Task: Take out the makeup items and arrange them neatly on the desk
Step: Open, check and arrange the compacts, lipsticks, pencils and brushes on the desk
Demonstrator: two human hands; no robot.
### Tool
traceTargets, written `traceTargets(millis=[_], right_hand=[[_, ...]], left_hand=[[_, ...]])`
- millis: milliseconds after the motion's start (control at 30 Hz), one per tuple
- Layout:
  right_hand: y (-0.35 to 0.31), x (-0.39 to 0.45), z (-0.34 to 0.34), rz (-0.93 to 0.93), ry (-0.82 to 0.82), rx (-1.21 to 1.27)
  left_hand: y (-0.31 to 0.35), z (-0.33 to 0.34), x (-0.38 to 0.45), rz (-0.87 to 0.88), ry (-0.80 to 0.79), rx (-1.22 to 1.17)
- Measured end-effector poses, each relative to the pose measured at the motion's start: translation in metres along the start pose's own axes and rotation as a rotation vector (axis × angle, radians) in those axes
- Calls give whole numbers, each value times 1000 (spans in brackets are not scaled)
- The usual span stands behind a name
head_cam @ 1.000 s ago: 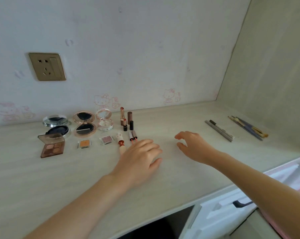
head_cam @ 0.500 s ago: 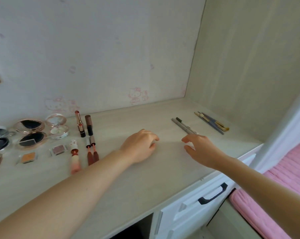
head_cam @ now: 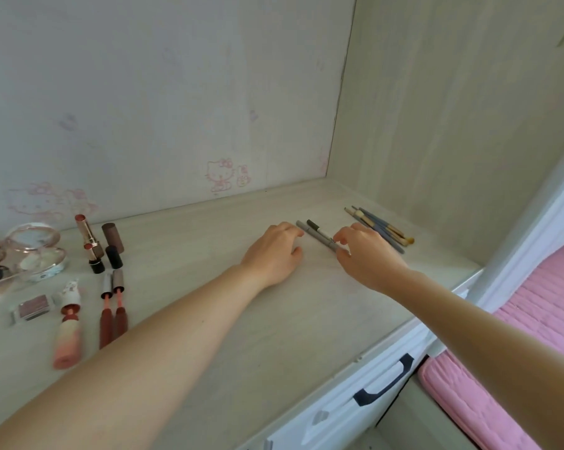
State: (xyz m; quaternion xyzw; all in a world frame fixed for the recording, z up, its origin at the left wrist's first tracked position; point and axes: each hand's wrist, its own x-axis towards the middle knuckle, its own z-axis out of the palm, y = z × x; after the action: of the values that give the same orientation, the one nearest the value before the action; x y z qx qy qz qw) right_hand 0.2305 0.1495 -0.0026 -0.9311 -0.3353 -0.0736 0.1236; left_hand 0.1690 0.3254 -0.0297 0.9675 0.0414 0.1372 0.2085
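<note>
Two thin eyeliner pencils (head_cam: 319, 236), one grey and one black-tipped, lie side by side on the pale wooden desk (head_cam: 274, 326) at the right. My right hand (head_cam: 369, 256) has its thumb and forefinger pinching their near end. My left hand (head_cam: 274, 251) rests on the desk just left of them, its bent fingertips touching the grey pencil's far end. Several makeup brushes (head_cam: 382, 228) lie further right by the side wall. At the left lie lipsticks (head_cam: 90, 243), two lip gloss tubes (head_cam: 111, 308), a pink tube (head_cam: 68, 332), a small eyeshadow pan (head_cam: 32, 307) and a clear round compact (head_cam: 35, 251).
The desk sits in a corner, with a wall behind and a wooden side panel (head_cam: 452, 125) at the right. Below the front edge is a white drawer with a black handle (head_cam: 384, 383). Pink bedding (head_cam: 533, 319) lies to the right, beyond the desk.
Both hands moved right, from beside the lip gloss tubes to the two pencils. The right hand's fingers closed on the pencils' near end. My view swung right, so the leftmost compacts left the frame.
</note>
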Motion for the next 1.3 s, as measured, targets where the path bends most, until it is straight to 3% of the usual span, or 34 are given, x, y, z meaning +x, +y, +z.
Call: traceTargets(millis=[367, 967, 1300], right_hand=[[2, 23, 11, -24, -51, -83], [6, 23, 14, -8, -84, -104], [-20, -12, -1, -118, -94, 23]], left_hand=[[-4, 8, 39, 13, -243, 167], [-6, 2, 29, 148, -102, 217], [-30, -27, -35, 119, -66, 33]])
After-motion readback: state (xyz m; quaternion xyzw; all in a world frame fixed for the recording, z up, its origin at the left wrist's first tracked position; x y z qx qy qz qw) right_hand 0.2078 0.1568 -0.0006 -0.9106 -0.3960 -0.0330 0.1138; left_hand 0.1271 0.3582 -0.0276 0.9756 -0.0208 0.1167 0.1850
